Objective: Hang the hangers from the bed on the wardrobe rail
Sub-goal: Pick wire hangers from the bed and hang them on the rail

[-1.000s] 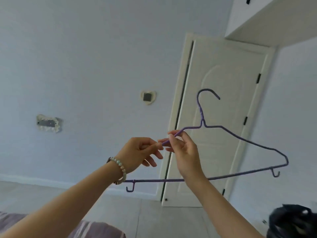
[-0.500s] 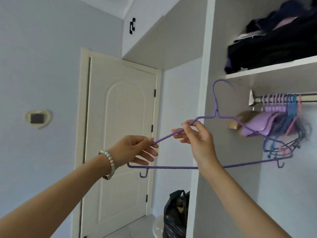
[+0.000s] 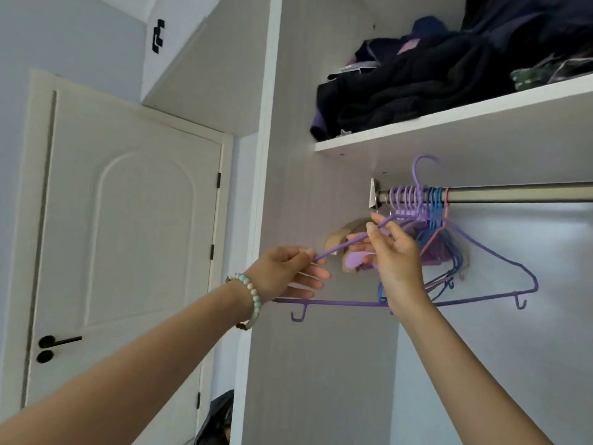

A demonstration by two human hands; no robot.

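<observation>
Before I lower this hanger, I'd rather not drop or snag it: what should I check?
1. Grip: left hand and right hand both pinch the purple hanger by its shoulder wire: ok.
2. Hook higher than the rail: ok.
3. Hook seated on rail: not ok, not yet.
4. Bare rail right of the hung hangers: ok.
5. Hook's opening lined up with rail in depth: cannot tell.
</observation>
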